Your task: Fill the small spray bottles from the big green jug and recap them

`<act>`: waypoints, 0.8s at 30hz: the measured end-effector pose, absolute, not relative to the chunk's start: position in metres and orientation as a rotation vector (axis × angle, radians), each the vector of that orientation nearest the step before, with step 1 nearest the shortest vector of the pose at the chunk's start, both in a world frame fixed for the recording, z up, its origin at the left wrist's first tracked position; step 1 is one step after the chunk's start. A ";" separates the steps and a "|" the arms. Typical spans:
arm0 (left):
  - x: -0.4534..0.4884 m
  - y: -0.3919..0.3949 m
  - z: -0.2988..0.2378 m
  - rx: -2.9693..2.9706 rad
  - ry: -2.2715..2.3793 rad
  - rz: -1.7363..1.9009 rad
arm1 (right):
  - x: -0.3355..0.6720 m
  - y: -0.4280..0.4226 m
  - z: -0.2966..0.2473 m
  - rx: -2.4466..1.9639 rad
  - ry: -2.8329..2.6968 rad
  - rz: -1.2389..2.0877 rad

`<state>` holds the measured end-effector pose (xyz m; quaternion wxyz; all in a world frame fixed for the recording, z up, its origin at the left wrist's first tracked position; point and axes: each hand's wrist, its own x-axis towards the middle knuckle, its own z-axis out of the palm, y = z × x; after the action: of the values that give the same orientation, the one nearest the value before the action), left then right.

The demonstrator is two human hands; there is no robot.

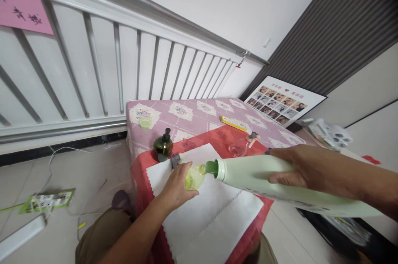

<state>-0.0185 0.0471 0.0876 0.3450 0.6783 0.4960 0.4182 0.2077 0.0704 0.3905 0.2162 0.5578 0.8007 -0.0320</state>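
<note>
My left hand (178,187) is closed round a small yellow-green clear bottle (194,177), tilted with its neck to the right. In my right hand (298,168) is a large pale green detergent bottle (255,174), tipped on its side. Its green spout (212,167) meets the small bottle's mouth; whether liquid is flowing I cannot tell. Left of my left hand stands a dark green pump bottle (163,144). A grey spray head (175,161) lies near my left fingers. Beyond the big bottle sits a clear pink-tinted bottle (239,147) with a tag.
White sheets (214,218) lie on a red cloth (139,174) over the patterned tablecloth (192,110). A yellow case (234,123) and a light green cap (145,122) are farther back. A white radiator (127,56) borders the table. Cables and a power strip (23,237) lie on the floor.
</note>
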 end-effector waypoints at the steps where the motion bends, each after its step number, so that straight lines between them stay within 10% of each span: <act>1: -0.018 0.047 0.087 1.764 1.290 1.088 | 0.208 0.071 0.390 1.540 2.201 -0.099; 24: -0.018 0.048 0.086 1.752 1.279 1.104 | 0.209 0.074 0.388 1.571 2.156 -0.119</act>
<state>-0.0179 0.0478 0.0862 0.3464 0.6752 0.4930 0.4255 0.2086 0.0738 0.3883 0.2333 0.5720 0.7852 -0.0433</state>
